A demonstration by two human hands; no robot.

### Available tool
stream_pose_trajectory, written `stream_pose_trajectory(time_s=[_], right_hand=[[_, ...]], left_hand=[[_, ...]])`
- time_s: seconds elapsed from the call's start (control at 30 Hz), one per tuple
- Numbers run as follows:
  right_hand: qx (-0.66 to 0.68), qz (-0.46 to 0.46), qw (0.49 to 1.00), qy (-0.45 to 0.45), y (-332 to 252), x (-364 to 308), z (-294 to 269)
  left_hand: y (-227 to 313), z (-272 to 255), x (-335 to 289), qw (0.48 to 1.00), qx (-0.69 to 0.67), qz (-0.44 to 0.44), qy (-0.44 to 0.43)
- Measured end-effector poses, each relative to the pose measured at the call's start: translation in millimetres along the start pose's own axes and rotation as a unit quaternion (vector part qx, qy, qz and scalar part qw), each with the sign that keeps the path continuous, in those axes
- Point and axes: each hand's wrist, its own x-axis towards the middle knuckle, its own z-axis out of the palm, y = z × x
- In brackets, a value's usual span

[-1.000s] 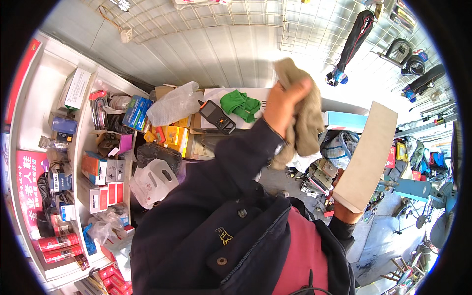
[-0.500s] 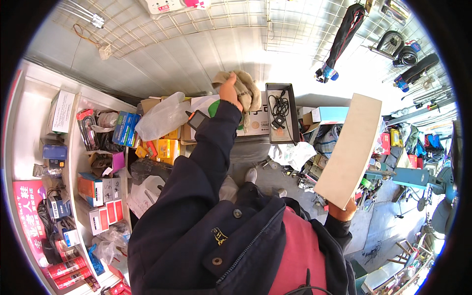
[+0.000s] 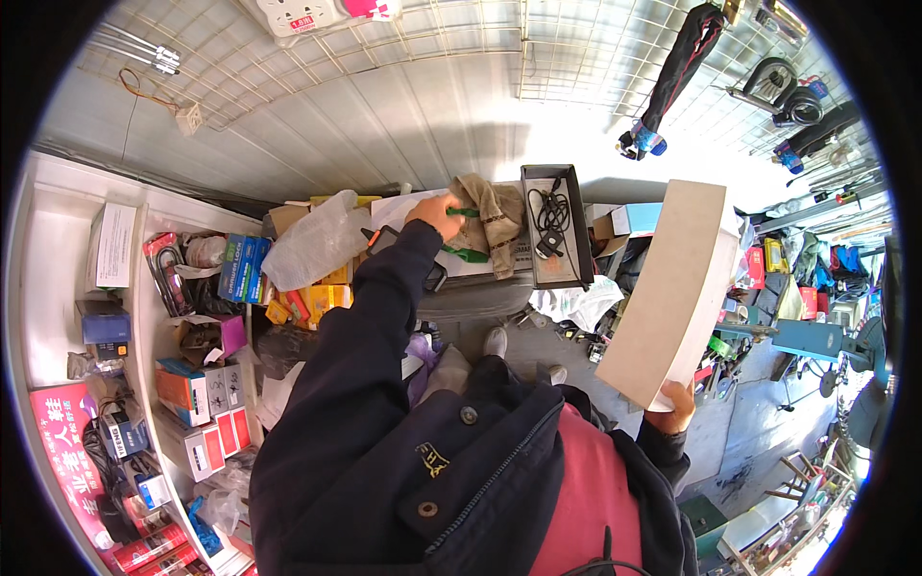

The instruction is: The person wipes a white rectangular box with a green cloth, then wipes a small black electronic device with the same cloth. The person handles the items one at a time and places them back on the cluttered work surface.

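Observation:
At the far side, over the cluttered bench, my left hand (image 3: pixel 437 217) is closed with its fingertips on a thin green strip (image 3: pixel 467 254) whose kind I cannot make out. Right beside the fingers lies a crumpled tan cloth (image 3: pixel 495 228), gathered in folds against the black tray. A black device with an orange edge (image 3: pixel 384 237) is partly hidden by my left sleeve. Out to the right, my right hand (image 3: pixel 675 408) grips the lower end of a long cream box (image 3: pixel 663 298), held tilted in the air.
A black tray (image 3: pixel 581 216) holds a coiled black cable (image 3: pixel 551 216). Left of my arm are a clear plastic bag (image 3: pixel 312 240) and white shelves (image 3: pixel 144 326) packed with small boxes. Wire mesh (image 3: pixel 576 58) with hanging goods covers the wall. Tools and parts clutter the floor at right.
My left hand has let go of the tan cloth, which now lies by the tray, and has moved down and left to the green strip. The cream box has turned, showing its side.

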Motion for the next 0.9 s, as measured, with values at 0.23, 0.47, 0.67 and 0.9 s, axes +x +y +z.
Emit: stream_pose_trajectory(time_s=[0.23, 0.47, 0.67, 0.9], right_hand=[[0.003, 0.007, 1.0, -0.019, 10.4, 8.8, 10.7], [0.026, -0.004, 1.0, -0.004, 25.7, 10.2, 16.3], [0.044, -0.003, 0.999, -0.012, 39.6, 9.1, 24.3], [0.086, 0.009, 0.993, -0.075, 60.9, 12.7, 37.1]], left_hand=[[-9.6, -2.1, -14.0, 0.959, 0.258, 0.06, -0.105], [-38.8, -2.5, -2.7, 0.956, 0.232, 0.177, 0.03], [-68.1, -37.7, 1.0, 0.948, -0.131, 0.264, 0.12], [-70.6, -87.3, -17.5, 0.778, -0.613, 0.138, 0.011]])
